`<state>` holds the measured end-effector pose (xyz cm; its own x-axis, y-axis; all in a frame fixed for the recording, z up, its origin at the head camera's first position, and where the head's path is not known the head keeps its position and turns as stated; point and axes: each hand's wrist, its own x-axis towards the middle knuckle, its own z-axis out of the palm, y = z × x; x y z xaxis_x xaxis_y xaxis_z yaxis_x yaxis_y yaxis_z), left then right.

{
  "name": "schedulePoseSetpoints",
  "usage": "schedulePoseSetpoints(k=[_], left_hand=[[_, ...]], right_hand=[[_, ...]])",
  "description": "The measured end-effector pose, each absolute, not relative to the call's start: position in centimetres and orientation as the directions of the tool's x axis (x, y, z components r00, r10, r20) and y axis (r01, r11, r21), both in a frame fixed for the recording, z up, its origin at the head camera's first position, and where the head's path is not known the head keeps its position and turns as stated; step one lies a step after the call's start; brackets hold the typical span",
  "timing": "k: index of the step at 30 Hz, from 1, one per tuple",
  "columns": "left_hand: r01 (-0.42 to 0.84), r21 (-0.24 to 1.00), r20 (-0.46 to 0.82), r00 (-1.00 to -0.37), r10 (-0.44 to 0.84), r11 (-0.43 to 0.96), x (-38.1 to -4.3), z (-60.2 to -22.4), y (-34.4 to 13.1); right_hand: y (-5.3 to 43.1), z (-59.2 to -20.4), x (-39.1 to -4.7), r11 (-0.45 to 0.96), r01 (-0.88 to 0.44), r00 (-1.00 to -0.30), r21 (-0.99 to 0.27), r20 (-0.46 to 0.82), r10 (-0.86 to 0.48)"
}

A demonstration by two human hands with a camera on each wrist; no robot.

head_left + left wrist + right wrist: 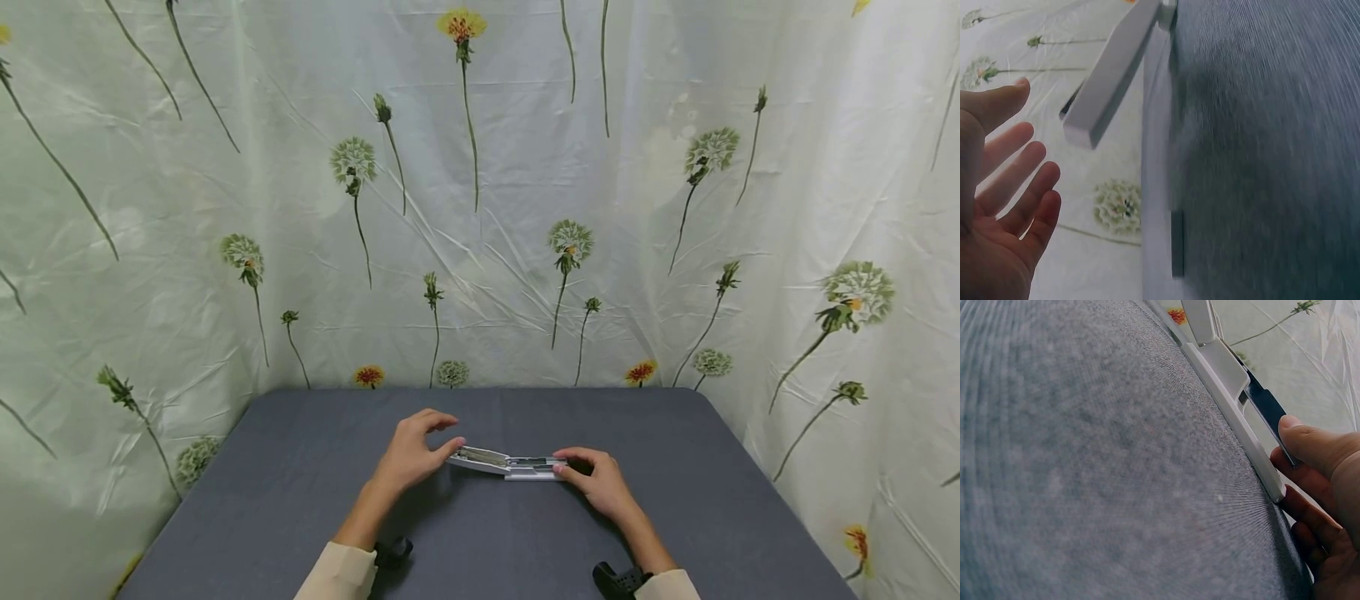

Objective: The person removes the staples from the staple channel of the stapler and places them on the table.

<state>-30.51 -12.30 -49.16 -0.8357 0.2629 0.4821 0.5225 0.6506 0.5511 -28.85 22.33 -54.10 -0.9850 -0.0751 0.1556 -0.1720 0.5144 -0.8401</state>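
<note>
A white stapler [534,477], folded wide open, lies on the grey table in front of me. Its opened top arm [1110,81] slants up toward the left, while the base [1229,406] rests along the cloth. My right hand [603,485] pinches the stapler's right end; in the right wrist view the thumb lies on the dark magazine part [1263,406] and fingers are at the base's end. Beside the raised arm's tip is my left hand [411,454], its fingers spread and relaxed. In the left wrist view a gap separates thumb and stapler.
Grey cloth covers the table [300,517]. A curtain [510,167] printed with dandelions hangs behind and at both sides. In the left wrist view a small dark strip [1177,244] shows near the table's edge; I cannot tell what it is.
</note>
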Motion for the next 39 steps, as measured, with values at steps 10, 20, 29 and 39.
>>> schedulePoseSetpoints(k=[10, 20, 29, 39], left_hand=[[0.587, 0.531, 0.478, -0.803, 0.356, 0.611, -30.9, -48.8, -9.5], [0.614, 0.496, 0.452, -0.787, 0.420, 0.614, -30.8, -48.9, -6.9], [0.625, 0.463, 0.426, -0.779, 0.461, 0.629, -30.8, -49.3, -4.7], [0.636, 0.443, 0.415, -0.771, 0.484, 0.632, -31.3, -50.7, -2.7]], right_hand=[[22.4, -54.2, -28.9, 0.513, -0.182, -0.983, -0.839, 0.164, -0.080], [22.3, -54.3, -28.9, 0.504, -0.197, -0.980, -0.841, 0.159, -0.117], [22.2, -54.4, -28.7, 0.495, -0.189, -0.982, -0.848, 0.157, -0.106], [22.0, -54.3, -28.7, 0.491, -0.184, -0.983, -0.852, 0.160, -0.091]])
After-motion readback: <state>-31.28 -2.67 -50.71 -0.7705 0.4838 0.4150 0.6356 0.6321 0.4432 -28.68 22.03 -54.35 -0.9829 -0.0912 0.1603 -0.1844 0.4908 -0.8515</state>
